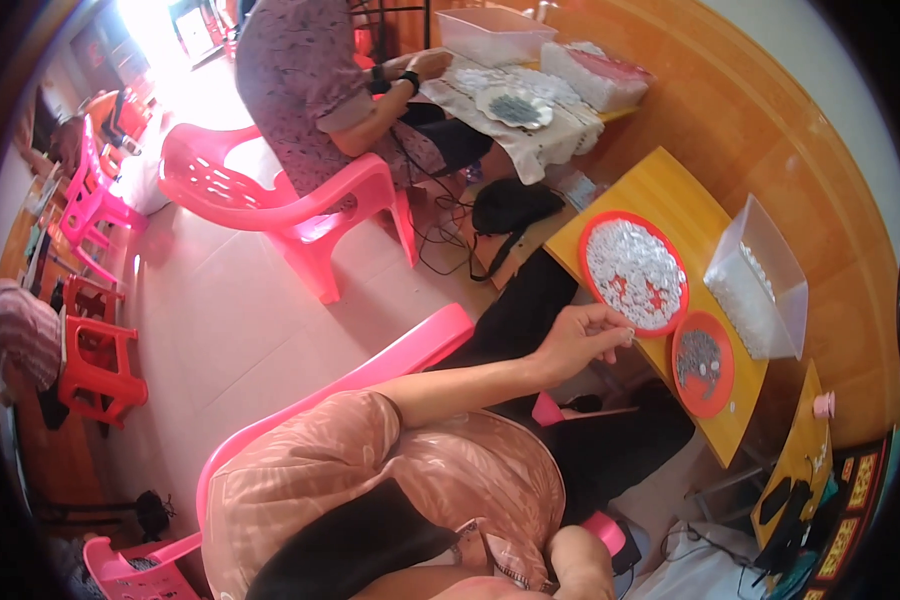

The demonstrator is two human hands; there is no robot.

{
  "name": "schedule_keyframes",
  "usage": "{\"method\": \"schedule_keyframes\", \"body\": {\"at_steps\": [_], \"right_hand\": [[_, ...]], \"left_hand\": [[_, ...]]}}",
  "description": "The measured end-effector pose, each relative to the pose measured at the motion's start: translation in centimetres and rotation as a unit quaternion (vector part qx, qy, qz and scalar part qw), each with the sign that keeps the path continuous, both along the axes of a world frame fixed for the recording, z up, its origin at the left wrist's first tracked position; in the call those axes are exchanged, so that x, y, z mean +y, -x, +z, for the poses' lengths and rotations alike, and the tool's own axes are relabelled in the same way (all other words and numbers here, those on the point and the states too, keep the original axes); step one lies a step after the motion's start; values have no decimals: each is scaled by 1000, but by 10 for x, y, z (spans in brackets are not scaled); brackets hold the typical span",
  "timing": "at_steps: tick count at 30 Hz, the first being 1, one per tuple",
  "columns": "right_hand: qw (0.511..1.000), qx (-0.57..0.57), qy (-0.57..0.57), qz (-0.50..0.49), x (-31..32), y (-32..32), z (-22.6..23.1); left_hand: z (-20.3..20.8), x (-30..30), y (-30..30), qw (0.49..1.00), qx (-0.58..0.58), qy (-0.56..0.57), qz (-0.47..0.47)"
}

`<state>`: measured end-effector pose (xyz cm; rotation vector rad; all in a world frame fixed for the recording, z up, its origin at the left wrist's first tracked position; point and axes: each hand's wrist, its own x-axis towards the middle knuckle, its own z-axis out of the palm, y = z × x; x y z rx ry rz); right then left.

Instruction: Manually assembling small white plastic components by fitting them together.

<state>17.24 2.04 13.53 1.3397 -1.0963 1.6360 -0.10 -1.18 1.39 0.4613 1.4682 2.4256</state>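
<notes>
My left hand (582, 345) is held out with thumb and fingertips pinched together on a small pale piece (628, 337). It hovers at the near edge of a yellow wooden table (638, 190). Just beyond the fingers lies a round red tray (586, 262) heaped with small white pieces (635, 262). Beside it, a smaller orange-red plate (706, 401) carries small grey pieces (697, 355) and a few white ones. Of my right arm (582, 565), only a bare part shows at the lower edge; the hand itself is outside the picture.
A clear plastic bin (785, 290) of white pieces stands at the table's far side. Farther off, another person (300, 90) works at a cloth-covered table (535, 148). A pink chair (315, 225) and a black bag (515, 207) with cables occupy the floor between.
</notes>
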Motion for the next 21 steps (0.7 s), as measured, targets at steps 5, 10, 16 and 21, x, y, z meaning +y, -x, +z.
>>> {"method": "schedule_keyframes", "body": {"at_steps": [5, 10, 16, 21], "right_hand": [[984, -64, 83, 147, -10, 12, 7], [943, -215, -246, -55, 46, 62, -19], [696, -424, -282, -506, 136, 195, -105], [664, -351, -376, -543, 146, 235, -147]], "left_hand": [[7, -3, 9, 999, -18, -7, 28], [10, -29, 32, 991, -5, -17, 130], [8, -31, 42, 991, -23, -34, 124], [6, -29, 36, 993, -32, -31, 112]]}}
